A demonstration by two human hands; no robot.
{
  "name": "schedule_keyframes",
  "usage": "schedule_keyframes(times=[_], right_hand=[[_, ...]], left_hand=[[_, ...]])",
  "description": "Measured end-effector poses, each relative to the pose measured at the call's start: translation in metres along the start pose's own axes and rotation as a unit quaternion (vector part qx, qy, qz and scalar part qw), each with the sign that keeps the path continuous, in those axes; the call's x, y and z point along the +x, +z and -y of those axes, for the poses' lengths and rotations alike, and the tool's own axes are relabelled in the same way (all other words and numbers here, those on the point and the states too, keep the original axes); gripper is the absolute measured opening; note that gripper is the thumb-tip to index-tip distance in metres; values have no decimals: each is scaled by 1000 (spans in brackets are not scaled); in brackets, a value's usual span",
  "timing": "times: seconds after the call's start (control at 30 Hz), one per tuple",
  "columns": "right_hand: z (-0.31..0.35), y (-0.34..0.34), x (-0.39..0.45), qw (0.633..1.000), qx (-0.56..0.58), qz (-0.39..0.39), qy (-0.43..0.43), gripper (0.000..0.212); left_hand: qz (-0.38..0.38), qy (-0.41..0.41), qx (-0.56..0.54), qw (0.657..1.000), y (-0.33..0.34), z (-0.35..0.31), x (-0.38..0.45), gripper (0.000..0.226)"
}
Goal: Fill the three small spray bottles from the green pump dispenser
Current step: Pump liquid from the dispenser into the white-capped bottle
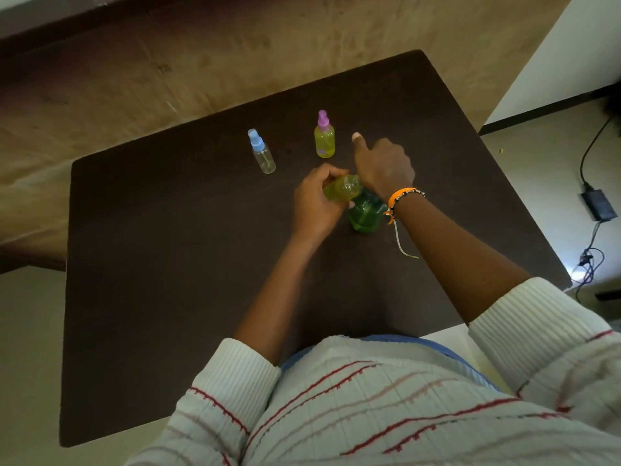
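Bottle (341, 190) yellow-filled, left hand (317, 203) gripping, against green dispenser (366, 213).

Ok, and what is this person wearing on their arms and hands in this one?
Both forearms are bare, with pale ribbed sleeves pushed up: the left sleeve and the right sleeve, part of a cream top with thin red and pinkish stripes. The right wrist carries an orange bracelet with dark and light beads and a loose pale cord end hanging down. The left hand and right hand are bare, with no gloves.

Dark table (168, 264): two spray bottles (263, 153), green dispenser (366, 213).
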State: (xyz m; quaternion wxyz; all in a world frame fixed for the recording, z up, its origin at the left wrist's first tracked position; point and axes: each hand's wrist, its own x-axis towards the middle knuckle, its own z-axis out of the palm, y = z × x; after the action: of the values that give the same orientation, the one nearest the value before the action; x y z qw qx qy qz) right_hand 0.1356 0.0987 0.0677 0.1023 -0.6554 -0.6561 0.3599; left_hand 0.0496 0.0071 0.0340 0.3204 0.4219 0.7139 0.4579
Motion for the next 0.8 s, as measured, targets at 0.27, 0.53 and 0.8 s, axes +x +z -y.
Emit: schedule_keyframes(times=[0.27, 0.53, 0.8], right_hand=[[6, -13, 3, 992, 51, 110, 15, 82], [-1, 0, 2, 999, 32, 1, 14, 63], [3, -6, 6, 995, 72, 71, 25, 78]], left_hand=[[2, 22, -11, 1000, -5, -8, -1, 40], [-3, 2, -3, 1000, 0, -4, 1, 41], [10, 9, -12, 1000, -6, -10, 0, 43]])
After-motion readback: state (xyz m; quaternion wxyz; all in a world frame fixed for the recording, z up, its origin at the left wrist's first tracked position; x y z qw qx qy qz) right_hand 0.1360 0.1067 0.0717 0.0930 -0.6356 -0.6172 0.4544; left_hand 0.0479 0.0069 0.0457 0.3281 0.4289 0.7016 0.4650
